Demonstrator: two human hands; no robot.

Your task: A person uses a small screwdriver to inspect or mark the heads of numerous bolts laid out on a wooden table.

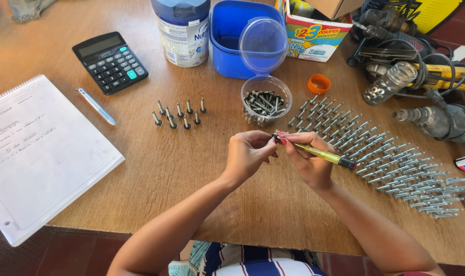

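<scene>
My left hand (249, 152) pinches a small dark screw at its fingertips, just in front of a clear round tub of screws (265, 105). My right hand (306, 156) grips a yellow-handled screwdriver (327, 156), its tip meeting the screw held by the left hand. Both hands hover over the wooden table (181, 174). Several upright screws (179, 112) stand in a small group to the left. Many long screws (391, 161) lie in rows to the right.
A spiral notepad (38, 153), pen (95, 106) and calculator (110, 62) lie at left. At the back stand a white can (184, 36), blue tub (232, 36), clear lid (263, 43) and cardboard box (314, 30). An orange ring (319, 83) and power drills (421, 87) sit right.
</scene>
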